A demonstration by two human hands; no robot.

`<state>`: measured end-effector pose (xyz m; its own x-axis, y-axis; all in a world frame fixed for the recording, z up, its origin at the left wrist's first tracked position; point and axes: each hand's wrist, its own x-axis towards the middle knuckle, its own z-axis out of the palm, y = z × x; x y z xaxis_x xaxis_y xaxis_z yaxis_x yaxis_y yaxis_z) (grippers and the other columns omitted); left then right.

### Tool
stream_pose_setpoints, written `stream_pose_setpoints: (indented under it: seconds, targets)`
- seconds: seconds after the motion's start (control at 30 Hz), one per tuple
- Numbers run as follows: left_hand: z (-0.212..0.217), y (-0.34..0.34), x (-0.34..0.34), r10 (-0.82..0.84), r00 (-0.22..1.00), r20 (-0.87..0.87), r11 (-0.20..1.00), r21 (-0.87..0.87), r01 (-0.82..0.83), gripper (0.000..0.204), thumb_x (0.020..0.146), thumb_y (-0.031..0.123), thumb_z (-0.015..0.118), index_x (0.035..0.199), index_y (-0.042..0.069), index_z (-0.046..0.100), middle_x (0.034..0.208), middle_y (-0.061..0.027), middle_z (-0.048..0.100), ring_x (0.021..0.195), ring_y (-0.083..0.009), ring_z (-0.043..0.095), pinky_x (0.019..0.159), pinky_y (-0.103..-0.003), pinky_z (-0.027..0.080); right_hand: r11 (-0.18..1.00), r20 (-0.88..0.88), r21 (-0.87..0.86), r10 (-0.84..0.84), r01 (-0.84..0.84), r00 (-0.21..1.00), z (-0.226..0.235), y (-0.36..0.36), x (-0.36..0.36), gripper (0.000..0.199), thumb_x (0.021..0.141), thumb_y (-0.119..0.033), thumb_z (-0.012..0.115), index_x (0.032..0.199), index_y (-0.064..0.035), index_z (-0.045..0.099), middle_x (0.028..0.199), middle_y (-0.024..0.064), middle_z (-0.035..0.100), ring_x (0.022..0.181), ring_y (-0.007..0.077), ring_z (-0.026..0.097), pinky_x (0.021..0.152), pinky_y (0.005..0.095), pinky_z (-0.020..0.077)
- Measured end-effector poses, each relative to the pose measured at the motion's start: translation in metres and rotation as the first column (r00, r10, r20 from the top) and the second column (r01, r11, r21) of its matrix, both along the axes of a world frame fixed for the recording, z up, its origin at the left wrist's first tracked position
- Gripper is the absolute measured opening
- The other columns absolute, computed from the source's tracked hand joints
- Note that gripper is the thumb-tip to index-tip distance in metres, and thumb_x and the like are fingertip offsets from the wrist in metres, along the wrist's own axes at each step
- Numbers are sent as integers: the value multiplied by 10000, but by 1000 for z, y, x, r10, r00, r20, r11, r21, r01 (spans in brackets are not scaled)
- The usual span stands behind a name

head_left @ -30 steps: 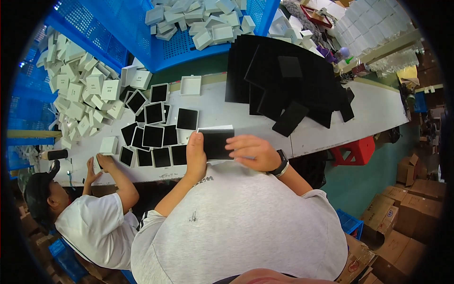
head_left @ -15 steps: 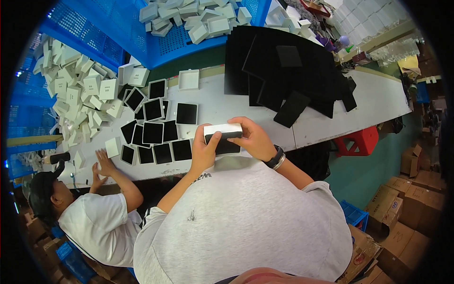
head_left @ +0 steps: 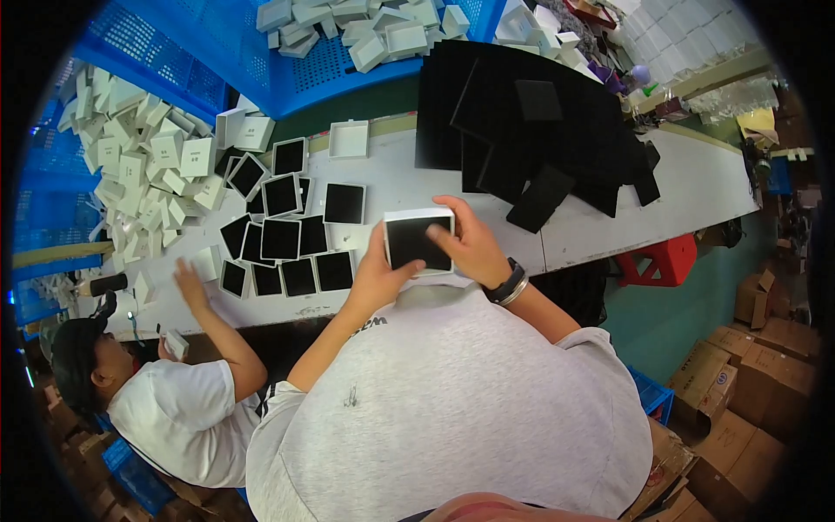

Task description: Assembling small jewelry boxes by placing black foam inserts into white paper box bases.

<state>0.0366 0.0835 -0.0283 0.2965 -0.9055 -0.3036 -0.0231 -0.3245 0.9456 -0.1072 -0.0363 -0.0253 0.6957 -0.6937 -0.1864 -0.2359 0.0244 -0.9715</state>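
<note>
Close in front of my body, a white open box (head_left: 420, 211) with a black foam-like sheet (head_left: 413, 242) inside it is held between both hands. My left hand (head_left: 380, 277) is closed round its left side, the thumb over the near edge. On the right, my right hand (head_left: 474, 248) grips the far right corner, with its thumb slightly blurred on the black sheet. Just left of them, several white boxes with black sheets inside, such as one box (head_left: 345, 204), lie on the table. An unlined white box (head_left: 349, 139) stands behind these.
Large black sheets (head_left: 522, 130) are stacked at the back right of the white table (head_left: 678, 174). White boxes (head_left: 148, 165) pile up at the left, others fill a blue crate (head_left: 322, 78). A co-worker (head_left: 174, 391) sits at the left. A red stool (head_left: 661, 261) and cartons (head_left: 748, 374) stand right.
The black sheet, tilted up in the box before, now lies flat inside it. My right thumb has shifted onto it. The co-worker now holds a small white box in one hand.
</note>
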Motion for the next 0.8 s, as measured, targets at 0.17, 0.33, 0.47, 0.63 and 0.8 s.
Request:
stream_pose_setpoints:
  seconds: [0.17,0.33,0.47,0.63,0.8]
  targets:
    - [-13,6,28,41,991,-125,999,21,-38,689,753,-49,693,1347,36,354,1193,-122,558,1090,-193,545,941,-315,432,964,-145,58,267,-261,953,-11,-2,5,678,805,-182,714,1339,-4,335,1044,181,621,934,267,646,786,348,523]
    - [-40,24,155,-121,915,385,962,272,13,729,664,43,781,1314,26,451,1188,-170,591,1119,-253,569,953,-349,430,953,-179,39,303,-300,936,-35,-9,1,609,811,-160,716,1312,-30,396,1025,134,630,886,189,649,776,310,523]
    - [-46,16,230,170,229,959,933,-82,-350,742,681,177,800,1319,22,455,1089,-211,603,1014,-326,588,904,-410,451,911,-196,-273,-368,310,909,-41,-48,-32,339,775,-128,743,1057,-23,586,929,82,614,818,168,606,719,276,489]
    - [-119,-107,226,360,642,678,914,-116,-390,615,773,332,737,1259,36,505,1148,-226,591,1063,-369,571,914,-456,443,562,-204,-797,-596,221,777,-53,-103,-47,626,700,-296,804,1193,-49,507,1184,143,497,1065,308,471,887,398,436]
    - [-176,-166,212,-117,591,798,853,386,-353,501,808,406,644,1173,71,573,1097,-194,639,1021,-365,611,882,-441,464,598,-480,-788,-448,-146,754,-45,-121,-36,921,614,-409,836,1354,-90,390,1363,183,374,1227,380,376,987,447,393]
